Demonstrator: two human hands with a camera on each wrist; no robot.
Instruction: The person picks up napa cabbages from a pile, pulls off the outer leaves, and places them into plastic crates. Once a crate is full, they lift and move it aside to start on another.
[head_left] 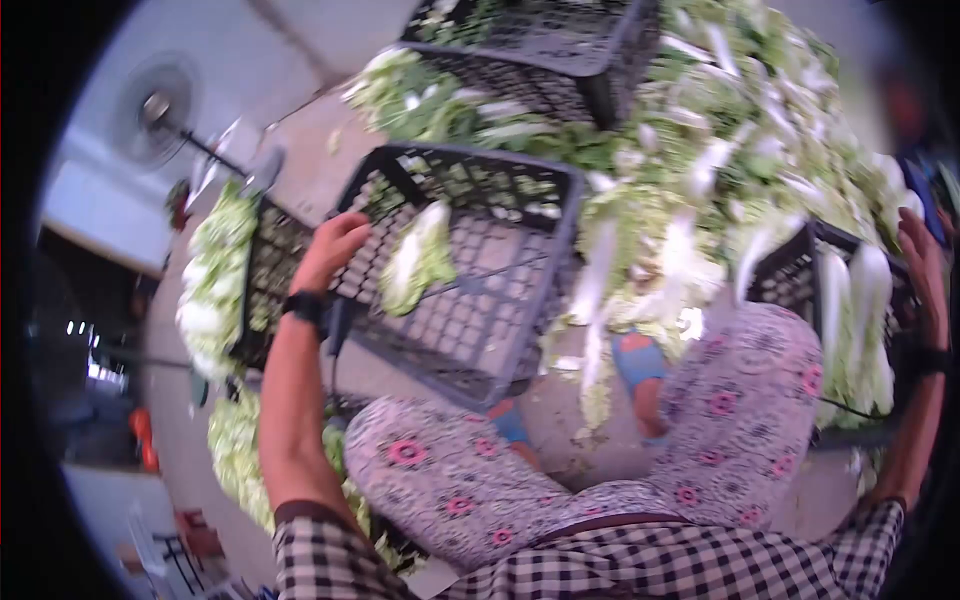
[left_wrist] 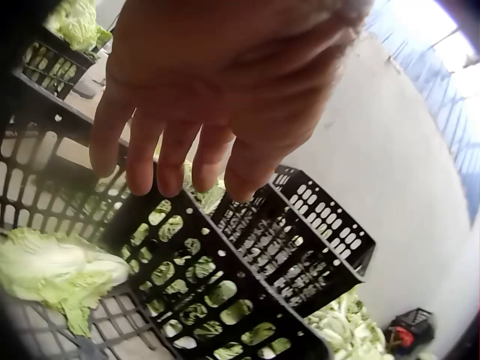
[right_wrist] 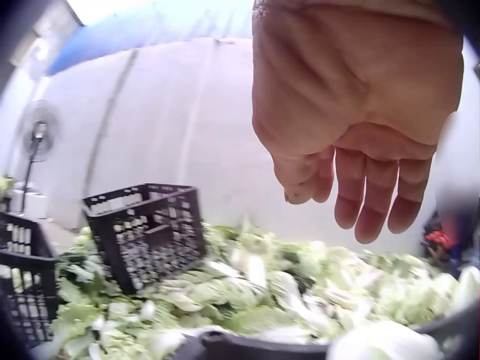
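A person's left hand (head_left: 338, 248) hovers near the left rim of a black plastic crate (head_left: 480, 152), holding nothing. Its fingers hang loosely down in the left wrist view, with the crate's slotted wall behind them. One pale napa cabbage (head_left: 418, 262) lies on the slatted floor of that crate. On the far right the right hand (head_left: 922, 262), fingers extended and nothing in them, is raised beside a second black crate (head_left: 785, 262). Long white-stemmed cabbages (head_left: 868, 320) stand in this crate. In the right wrist view a white cabbage end (right_wrist: 384, 343) shows below the hand.
A large heap of cabbages and loose leaves (head_left: 700, 180) covers the floor ahead. Another black crate (head_left: 585, 65) sits on it. More cabbages (head_left: 212, 290) fill a crate at left, near a standing fan (head_left: 157, 108). The person's sandalled feet are between the crates.
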